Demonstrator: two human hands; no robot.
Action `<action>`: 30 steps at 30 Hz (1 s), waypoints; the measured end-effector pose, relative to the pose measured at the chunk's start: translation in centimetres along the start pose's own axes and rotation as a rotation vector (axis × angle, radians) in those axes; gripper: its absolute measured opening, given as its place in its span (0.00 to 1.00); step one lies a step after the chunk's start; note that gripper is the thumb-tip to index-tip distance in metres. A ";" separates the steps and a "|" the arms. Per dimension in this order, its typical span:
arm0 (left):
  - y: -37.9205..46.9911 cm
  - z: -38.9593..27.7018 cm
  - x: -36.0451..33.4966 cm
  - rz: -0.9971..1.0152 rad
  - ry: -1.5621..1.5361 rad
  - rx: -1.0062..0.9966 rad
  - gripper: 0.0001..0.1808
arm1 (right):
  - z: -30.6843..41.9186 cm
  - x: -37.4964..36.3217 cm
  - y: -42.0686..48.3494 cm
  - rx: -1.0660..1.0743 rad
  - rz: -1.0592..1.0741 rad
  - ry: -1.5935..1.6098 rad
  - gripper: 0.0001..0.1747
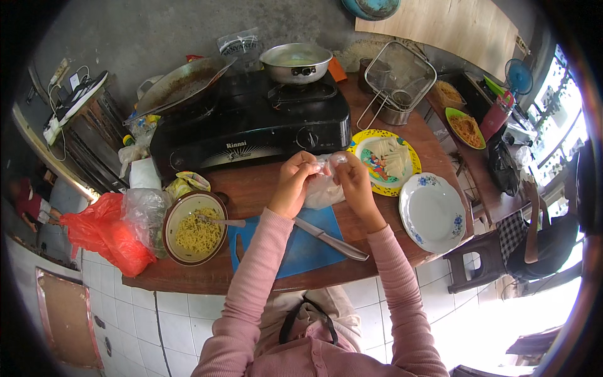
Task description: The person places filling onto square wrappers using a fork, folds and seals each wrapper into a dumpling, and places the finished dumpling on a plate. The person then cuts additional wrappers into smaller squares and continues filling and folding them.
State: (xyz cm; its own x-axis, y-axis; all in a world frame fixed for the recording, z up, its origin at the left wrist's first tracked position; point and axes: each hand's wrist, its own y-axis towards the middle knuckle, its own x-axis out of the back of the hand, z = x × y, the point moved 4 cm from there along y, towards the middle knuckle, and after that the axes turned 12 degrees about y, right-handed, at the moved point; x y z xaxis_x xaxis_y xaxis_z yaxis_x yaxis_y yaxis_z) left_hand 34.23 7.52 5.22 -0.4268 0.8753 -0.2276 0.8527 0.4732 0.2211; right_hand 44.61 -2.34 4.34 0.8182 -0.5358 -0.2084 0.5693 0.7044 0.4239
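Observation:
Both hands pinch the top of a clear plastic bag [323, 192], whose pale contents are hard to make out. My left hand [296, 181] grips one side of its gathered neck and my right hand [355, 184] the other, with the fingertips close together. Beneath the bag lies a blue cutting board [301, 254], with a metal-handled knife [337, 242] slanting across it. To the right, pale folded wrapper-like pieces [393, 158] rest on a yellow cartoon plate [411, 183]. A white flower-patterned plate [431, 212] stands near the table's right edge.
Behind my hands stands a black Rinnai gas stove [254, 127] carrying a wok [181, 87] and a metal pan [296, 63]. At left are a bowl of noodles [198, 231] with a spoon and a red plastic bag [106, 233]. A person [541, 240] sits at far right.

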 end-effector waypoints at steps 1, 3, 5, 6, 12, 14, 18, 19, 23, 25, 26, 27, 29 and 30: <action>0.0 0.1 0.2 -0.034 0.059 0.011 0.05 | 0.0 0.0 0.1 0.002 -0.023 0.010 0.05; 0.0 0.1 -0.2 0.005 0.196 -0.033 0.08 | 0.2 0.3 0.2 -0.036 0.001 -0.017 0.06; -0.3 0.0 -0.8 0.004 0.385 -0.108 0.12 | 0.3 0.5 0.2 -0.069 0.032 -0.005 0.07; -0.6 -0.1 -1.4 -0.015 0.503 -0.166 0.14 | 0.4 0.7 0.2 -0.082 0.051 0.017 0.07; -0.5 -0.5 -2.5 -0.193 1.304 -0.339 0.12 | -0.4 0.9 0.4 -0.224 0.030 0.116 0.09; -0.4 -0.7 -2.3 -0.215 1.293 -0.399 0.10 | -1.1 0.9 0.6 -0.243 0.017 0.153 0.10; -0.8 -0.9 -2.0 -0.388 1.360 -0.500 0.09 | -2.1 1.4 1.3 -0.308 0.032 0.099 0.10; -0.8 -0.9 -2.0 -0.410 1.368 -0.513 0.09 | -2.3 1.4 1.6 -0.309 0.031 0.078 0.09; 0.0 -0.6 -1.0 -0.320 1.170 -0.356 0.09 | -2.3 1.7 1.9 -0.360 0.019 0.032 0.09; 0.7 0.0 -0.1 -0.178 0.887 -0.111 0.08 | -2.0 1.9 1.6 -0.398 0.097 0.060 0.10; 1.0 0.3 0.3 -0.106 0.710 0.031 0.07 | -1.8 1.9 1.5 -0.387 0.156 0.099 0.10; 1.2 0.7 0.5 -0.034 0.531 0.169 0.07 | -1.8 1.9 1.3 -0.379 0.151 0.152 0.13; 1.1 0.7 0.9 -0.001 0.319 0.287 0.08 | -1.5 1.6 0.8 -0.287 0.200 0.313 0.17; 0.9 0.8 1.1 -0.024 0.227 0.341 0.08 | -1.6 1.4 0.8 -0.253 0.228 0.238 0.19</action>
State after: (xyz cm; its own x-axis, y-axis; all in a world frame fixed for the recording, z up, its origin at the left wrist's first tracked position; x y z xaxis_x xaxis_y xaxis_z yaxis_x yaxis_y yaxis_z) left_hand 34.80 8.85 4.39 -0.4707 0.8823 -0.0049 0.8764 0.4670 -0.1178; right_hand 46.31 -1.78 3.00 0.9045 -0.2514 -0.3446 0.3491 0.9005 0.2592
